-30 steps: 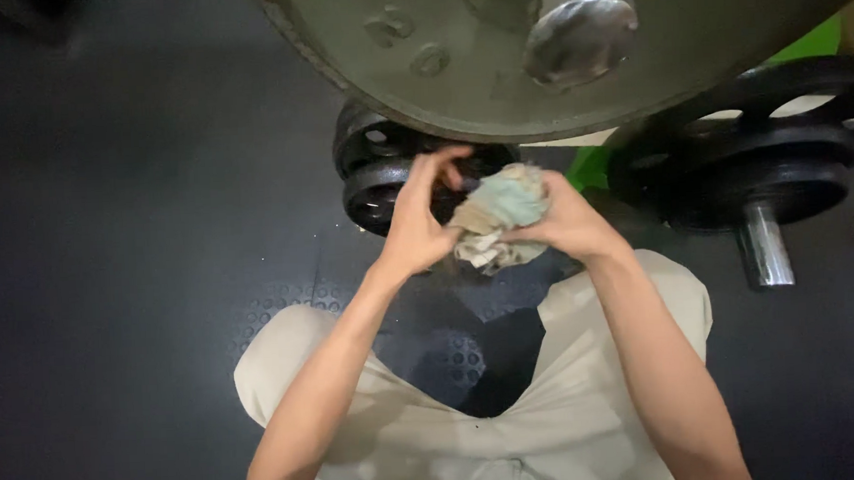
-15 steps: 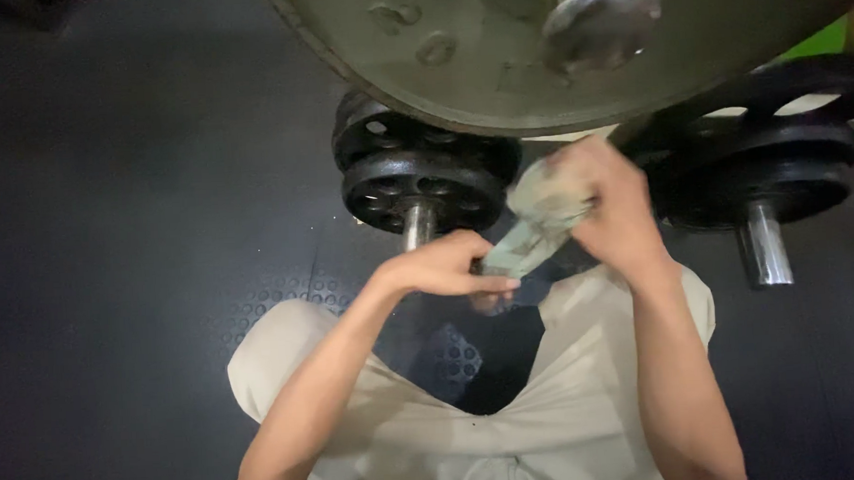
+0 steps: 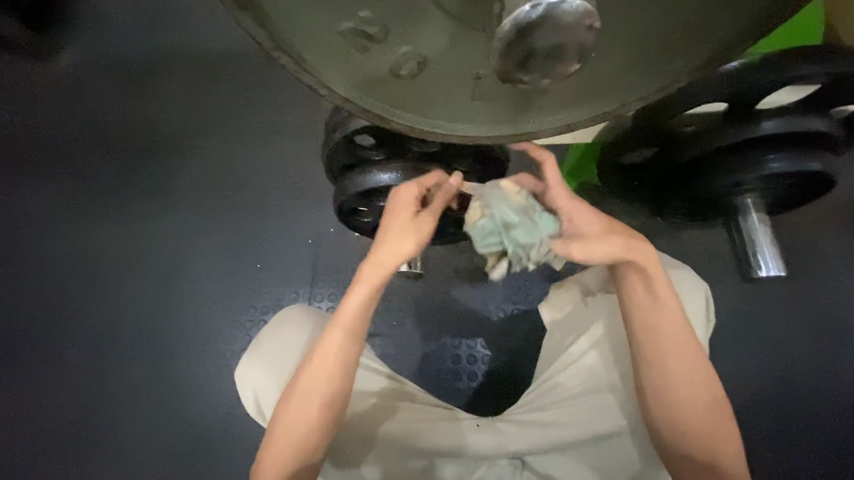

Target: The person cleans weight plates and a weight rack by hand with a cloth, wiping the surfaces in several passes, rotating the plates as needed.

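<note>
While the person squats in beige trousers (image 3: 570,435) over the dark rubber floor (image 3: 141,281), both hands share a crumpled pale green cloth (image 3: 509,229): left hand (image 3: 409,222) fingers pinch its upper edge, right hand (image 3: 580,226) fingers grasp its bulk. Beyond lie black weight plates (image 3: 386,170); farthest, a large olive plate (image 3: 629,39).

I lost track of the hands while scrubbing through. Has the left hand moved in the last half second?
Yes. The left hand has risen from below the small black plates to overlap them, pinching the rag.
</note>
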